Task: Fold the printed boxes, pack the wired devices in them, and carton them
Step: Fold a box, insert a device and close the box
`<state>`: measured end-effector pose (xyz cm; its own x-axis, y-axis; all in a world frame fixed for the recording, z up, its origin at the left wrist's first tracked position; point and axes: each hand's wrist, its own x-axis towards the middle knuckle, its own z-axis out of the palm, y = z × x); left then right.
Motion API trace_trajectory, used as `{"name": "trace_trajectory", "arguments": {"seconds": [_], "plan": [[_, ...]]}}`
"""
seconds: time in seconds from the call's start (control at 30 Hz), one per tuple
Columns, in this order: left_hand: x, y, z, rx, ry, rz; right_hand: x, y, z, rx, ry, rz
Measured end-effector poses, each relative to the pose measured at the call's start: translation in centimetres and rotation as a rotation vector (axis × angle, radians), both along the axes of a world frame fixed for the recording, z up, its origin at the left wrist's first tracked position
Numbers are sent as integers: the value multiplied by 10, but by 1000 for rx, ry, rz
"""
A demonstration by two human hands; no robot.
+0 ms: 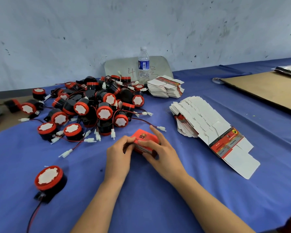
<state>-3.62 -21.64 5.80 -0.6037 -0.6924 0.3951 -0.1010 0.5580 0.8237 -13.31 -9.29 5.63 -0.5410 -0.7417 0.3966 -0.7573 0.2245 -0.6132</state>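
A small red printed box (pixel 145 137) sits on the blue cloth in the middle, folded into shape. My left hand (pixel 118 157) grips its left end with curled fingers. My right hand (pixel 160 151) holds its right side, thumb across the top and index finger stretched past the far edge. A heap of black-and-red wired devices (pixel 94 106) with white connectors lies behind the box to the left. One single device (pixel 49 179) stands apart at the near left. Flat unfolded boxes (pixel 207 125) lie fanned out to the right.
A second stack of flat boxes (pixel 166 88) sits at the back beside a water bottle (pixel 143 64). A brown cardboard sheet (pixel 265 89) covers the far right of the table, with a tape roll (pixel 217 80) at its corner. A wall closes off the back.
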Motion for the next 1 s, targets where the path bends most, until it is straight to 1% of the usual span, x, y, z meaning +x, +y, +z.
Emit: {"name": "trace_trajectory", "arguments": {"seconds": [0.07, 0.13, 0.2, 0.3, 0.4, 0.47, 0.53, 0.57, 0.67, 0.7, 0.73, 0.8, 0.87, 0.9, 0.93, 0.97, 1.0], "plan": [[1, 2, 1, 7, 16, -18, -1, 0, 0, -54, -91, -52], [2, 4, 3, 19, 44, -18, -2, 0, 5, -109, -224, -131], [3, 4, 4, 56, 38, 1, -1, 3, 11, -217, -353, -189], [6, 2, 3, 135, 3, -22, 2, 18, 23, -478, -585, -286], [7, -2, 1, 194, -15, -31, 5, 51, 27, -830, -896, -353], [6, -6, 1, 235, 3, -25, 7, 82, 24, -1034, -1009, -395], [4, -7, -1, 275, 11, -39, 9, 116, 21, -1189, -1037, -487], [4, -9, -2, 283, 6, -49, 9, 130, 21, -1269, -1031, -569], [0, -9, -8, 266, -28, -88, -2, 176, 23, -1538, -881, -976], [-1, -10, -10, 256, -37, -91, -7, 187, 23, -1581, -814, -1110], [-1, -10, -12, 249, -43, -94, -11, 196, 23, -1585, -751, -1239], [-2, -9, -13, 243, -52, -99, -19, 208, 20, -1492, -665, -1466], [-3, -11, -13, 243, -61, -96, -26, 212, 19, -1358, -549, -1567], [-4, -11, -13, 235, -72, -90, -29, 210, 19, -1254, -432, -1573], [-4, -12, -13, 221, -82, -85, -32, 205, 20, -1112, -307, -1532], [-4, -13, -13, 211, -93, -81, -35, 197, 21, -944, -216, -1437], [-4, -13, -13, 206, -98, -76, -39, 185, 24, -751, -184, -1309]]}}
